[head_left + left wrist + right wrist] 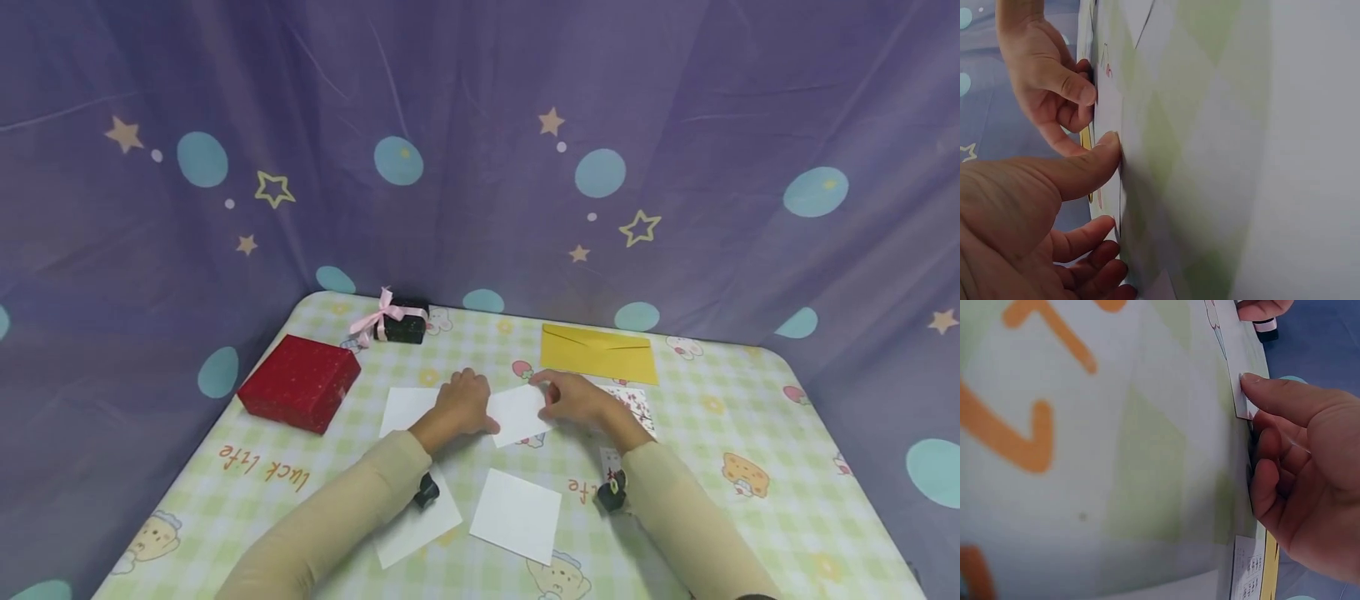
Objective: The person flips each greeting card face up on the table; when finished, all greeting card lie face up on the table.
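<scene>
"What have you got there?"

"A blank white card (517, 414), stretched between my hands over the middle of the surface (712, 450). My right hand (576, 400) has thumb and index finger bent about its right end; my left hand (461, 402) holds the left end much the same way, fingers partly closed. How tightly, I can't tell."

"What could spoil it?"

"Pushing my hands together, I think: the thin card would buckle or crease. A fingertip could slip off an edge, too. And my left wrist, low over a white sheet (416, 529), might drag that askew."

"Which way does it point?"

"Blank, it has no obvious top. Its near edge runs left to right, slanting away from me towards the blossom-print card (639, 404). Its long axis seems to go hand to hand, but my fingers hide both ends, so I'm unsure."
</scene>
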The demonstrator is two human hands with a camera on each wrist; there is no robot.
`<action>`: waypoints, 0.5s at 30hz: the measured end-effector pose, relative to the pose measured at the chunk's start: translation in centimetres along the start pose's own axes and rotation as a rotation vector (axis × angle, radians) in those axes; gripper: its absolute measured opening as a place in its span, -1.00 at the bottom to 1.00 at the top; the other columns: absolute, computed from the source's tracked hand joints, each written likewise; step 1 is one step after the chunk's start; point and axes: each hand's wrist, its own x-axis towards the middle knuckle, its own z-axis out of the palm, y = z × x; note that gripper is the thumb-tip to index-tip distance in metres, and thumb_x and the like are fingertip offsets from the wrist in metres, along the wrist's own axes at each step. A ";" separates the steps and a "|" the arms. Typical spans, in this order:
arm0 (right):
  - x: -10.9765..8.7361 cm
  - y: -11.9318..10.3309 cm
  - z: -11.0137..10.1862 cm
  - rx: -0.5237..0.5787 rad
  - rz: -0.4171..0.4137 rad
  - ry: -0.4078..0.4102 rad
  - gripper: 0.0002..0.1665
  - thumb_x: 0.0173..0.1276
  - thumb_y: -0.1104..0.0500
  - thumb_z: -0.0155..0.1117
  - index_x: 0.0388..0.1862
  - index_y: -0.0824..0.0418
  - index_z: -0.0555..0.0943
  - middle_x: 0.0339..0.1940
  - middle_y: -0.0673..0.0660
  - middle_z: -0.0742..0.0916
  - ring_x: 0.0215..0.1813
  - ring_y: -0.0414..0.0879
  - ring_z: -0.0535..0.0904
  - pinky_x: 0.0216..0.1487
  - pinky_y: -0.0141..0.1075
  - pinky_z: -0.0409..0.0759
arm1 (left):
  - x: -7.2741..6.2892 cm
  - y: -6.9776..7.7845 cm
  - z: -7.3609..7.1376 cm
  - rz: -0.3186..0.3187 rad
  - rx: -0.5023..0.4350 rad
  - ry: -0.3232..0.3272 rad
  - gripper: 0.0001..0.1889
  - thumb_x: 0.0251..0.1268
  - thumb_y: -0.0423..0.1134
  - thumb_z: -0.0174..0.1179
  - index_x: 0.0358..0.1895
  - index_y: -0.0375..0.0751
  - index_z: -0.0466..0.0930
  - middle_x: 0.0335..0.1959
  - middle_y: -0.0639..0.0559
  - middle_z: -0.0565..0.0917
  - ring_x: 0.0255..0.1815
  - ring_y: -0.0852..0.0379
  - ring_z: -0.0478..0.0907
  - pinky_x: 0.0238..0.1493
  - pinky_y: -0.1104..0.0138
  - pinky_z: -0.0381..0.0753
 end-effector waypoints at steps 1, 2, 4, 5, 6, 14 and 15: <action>0.1 0.0 0.0 -0.007 -0.001 -0.004 -0.31 0.24 0.24 0.49 0.35 0.13 0.50 -0.39 0.01 0.61 -0.36 -0.16 0.45 -0.27 -0.33 0.45 | 0.1 0.1 0.0 -0.007 -0.006 -0.009 -0.34 -0.09 0.14 0.60 -0.04 -0.24 0.58 -0.10 -0.12 0.53 -0.07 -0.05 0.43 0.08 0.05 0.56; 0.2 0.0 -0.1 -0.014 -0.006 -0.009 -0.32 0.24 0.25 0.50 0.34 0.14 0.50 -0.40 0.02 0.60 -0.36 -0.16 0.44 -0.27 -0.33 0.44 | 0.3 0.1 0.0 -0.013 -0.011 -0.018 -0.33 -0.09 0.13 0.61 -0.02 -0.25 0.57 -0.09 -0.12 0.53 -0.06 -0.05 0.43 0.10 0.05 0.56; 0.3 0.0 -0.1 -0.021 -0.015 -0.017 -0.33 0.24 0.25 0.50 0.31 0.17 0.49 -0.40 0.02 0.59 -0.37 -0.16 0.43 -0.27 -0.32 0.44 | 0.4 0.2 -0.1 -0.028 -0.025 -0.034 -0.31 -0.11 0.11 0.62 -0.01 -0.27 0.57 -0.07 -0.13 0.53 -0.04 -0.05 0.42 0.12 0.05 0.55; 0.3 0.0 -0.1 -0.023 -0.018 -0.020 -0.34 0.23 0.25 0.50 0.30 0.18 0.48 -0.40 0.03 0.59 -0.37 -0.16 0.43 -0.28 -0.32 0.44 | 0.5 0.3 -0.1 -0.036 -0.033 -0.040 -0.31 -0.12 0.11 0.63 -0.01 -0.26 0.57 -0.07 -0.13 0.53 -0.03 -0.05 0.42 0.13 0.06 0.55; 0.4 0.0 -0.1 -0.021 -0.016 -0.024 -0.35 0.23 0.25 0.50 0.29 0.18 0.48 -0.40 0.03 0.58 -0.38 -0.16 0.43 -0.28 -0.32 0.44 | 0.5 0.3 -0.2 -0.042 -0.040 -0.047 -0.32 -0.12 0.10 0.63 -0.02 -0.26 0.57 -0.06 -0.13 0.53 -0.02 -0.05 0.42 0.15 0.06 0.54; 0.5 -0.1 -0.3 -0.025 -0.021 -0.020 -0.36 0.21 0.25 0.52 0.25 0.17 0.48 -0.41 0.03 0.58 -0.38 -0.15 0.43 -0.27 -0.30 0.45 | 0.4 0.3 -0.7 -0.040 -0.061 -0.062 -0.33 -0.12 0.08 0.64 -0.03 -0.24 0.52 -0.09 -0.10 0.55 -0.05 -0.04 0.40 0.15 0.07 0.51; 0.5 -0.1 -0.3 -0.026 -0.023 -0.017 -0.36 0.21 0.25 0.52 0.25 0.17 0.49 -0.41 0.03 0.58 -0.38 -0.15 0.43 -0.26 -0.30 0.45 | 0.4 0.3 -0.7 -0.036 -0.063 -0.061 -0.33 -0.12 0.07 0.64 -0.03 -0.24 0.52 -0.10 -0.10 0.55 -0.07 -0.04 0.41 0.13 0.07 0.51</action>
